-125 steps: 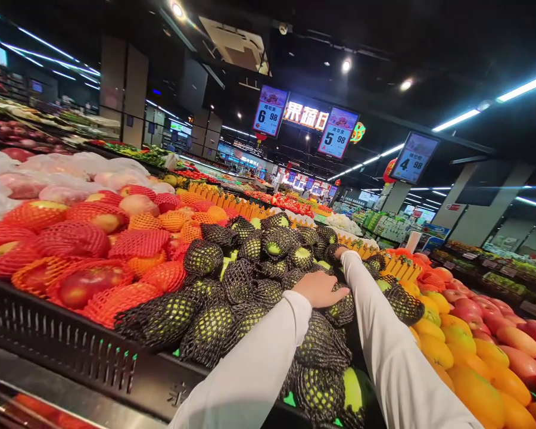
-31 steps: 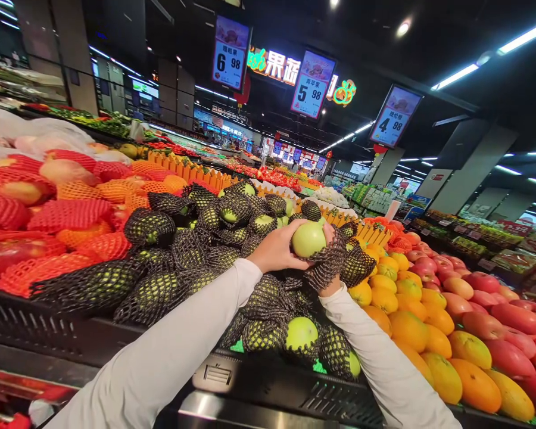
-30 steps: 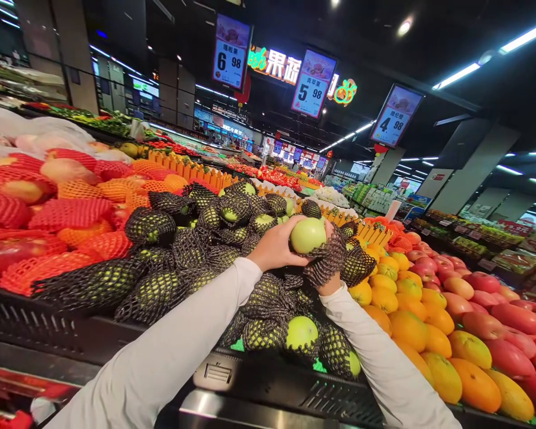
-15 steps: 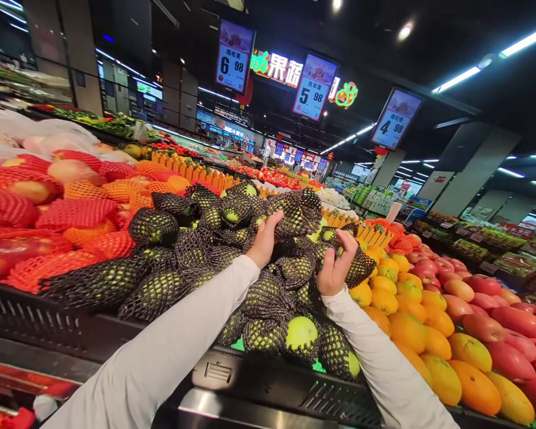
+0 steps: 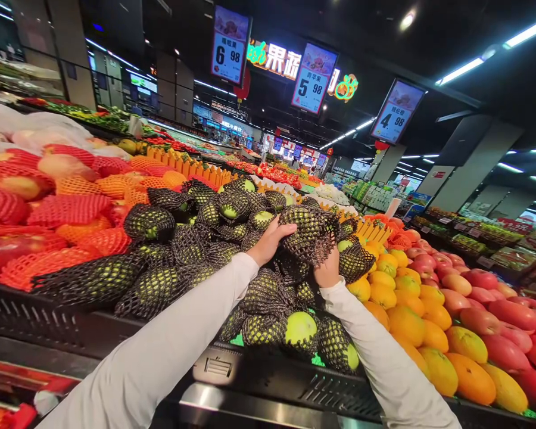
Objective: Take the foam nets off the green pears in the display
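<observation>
"One green apple (image 5: 304, 228), dressed in black! What's just changed?"

"My right hand (image 5: 327, 269) is back in! Half a second ago it stood apart, fingers curled in the air; now those fingers run in under the mesh at the loose end of the black foam net (image 5: 324, 229)."

"Meaning what for the work?"

"I'd judge the fruit is well covered, just flecks of green showing through, and the net's loose end is what wants attention."

"And the left?"

"My left hand (image 5: 268, 243) is cupped on the near left side, thumb laid over the net, fingers gone behind. Whether my right is pinching or merely threaded through, I can't tell; its fingertips are hidden."

"Where's the apple exactly?"

"Between both hands, over the right part of the netted green apples (image 5: 190, 241) in the black crate (image 5: 214, 364), left of the oranges (image 5: 433, 328)."

"Against a second ago?"

"Big difference! Then a bare green apple faced up between my hands, net draped over my right one. Now it's wrapped fruit there, though I couldn't swear it's the same one. Down front, that half-bare apple (image 5: 301, 329) hasn't budged."
</observation>
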`<state>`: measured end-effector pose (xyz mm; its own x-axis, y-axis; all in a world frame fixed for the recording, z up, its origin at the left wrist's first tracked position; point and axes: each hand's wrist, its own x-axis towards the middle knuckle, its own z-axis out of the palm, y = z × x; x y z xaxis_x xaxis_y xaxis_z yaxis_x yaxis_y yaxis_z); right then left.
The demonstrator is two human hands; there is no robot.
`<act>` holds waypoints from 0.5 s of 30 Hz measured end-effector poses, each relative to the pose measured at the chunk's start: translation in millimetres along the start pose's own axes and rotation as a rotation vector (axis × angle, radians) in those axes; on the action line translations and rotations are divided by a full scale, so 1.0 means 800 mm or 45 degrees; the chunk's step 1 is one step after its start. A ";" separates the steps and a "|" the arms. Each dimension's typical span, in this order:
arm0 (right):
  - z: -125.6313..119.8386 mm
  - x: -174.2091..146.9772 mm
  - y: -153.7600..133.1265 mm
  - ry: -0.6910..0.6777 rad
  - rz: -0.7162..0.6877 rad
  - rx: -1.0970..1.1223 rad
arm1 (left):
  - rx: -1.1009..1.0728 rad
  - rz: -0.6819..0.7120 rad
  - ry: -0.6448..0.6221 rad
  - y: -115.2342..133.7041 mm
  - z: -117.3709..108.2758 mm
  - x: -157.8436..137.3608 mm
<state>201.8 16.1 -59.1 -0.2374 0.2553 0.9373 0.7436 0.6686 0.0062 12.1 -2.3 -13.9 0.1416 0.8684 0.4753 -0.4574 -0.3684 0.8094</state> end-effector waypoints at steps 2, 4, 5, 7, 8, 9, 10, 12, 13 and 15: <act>-0.003 0.006 -0.005 0.046 -0.010 0.002 | -0.028 -0.008 0.002 -0.001 0.000 0.001; -0.006 0.013 -0.012 0.040 0.003 0.021 | -0.080 -0.033 0.002 -0.005 -0.001 0.002; -0.007 0.016 -0.015 0.015 0.014 0.032 | -0.099 -0.054 0.025 -0.007 -0.002 0.003; -0.008 0.020 -0.019 -0.061 0.025 0.041 | -0.108 -0.094 0.113 -0.011 -0.004 0.005; -0.008 0.021 -0.020 -0.093 0.023 0.037 | -0.106 -0.096 0.151 -0.013 -0.005 0.006; -0.008 0.021 -0.020 -0.114 0.013 0.024 | -0.103 -0.084 0.176 -0.015 -0.006 0.008; -0.009 0.021 -0.020 -0.119 0.002 0.003 | -0.096 -0.057 0.186 -0.016 -0.008 0.009; -0.012 0.022 -0.022 -0.051 -0.002 -0.036 | -0.059 0.014 0.192 -0.017 -0.010 0.012; -0.015 0.023 -0.025 0.022 0.011 -0.037 | -0.033 0.042 0.208 -0.017 -0.011 0.013; -0.023 0.027 -0.033 0.211 0.049 0.009 | 0.027 0.081 0.238 -0.016 -0.013 0.014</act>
<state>188.6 -8.8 -32.6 -0.1020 0.1626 0.9814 0.7455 0.6657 -0.0328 11.0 15.9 -22.4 -0.0531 0.8890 0.4547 -0.4414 -0.4294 0.7879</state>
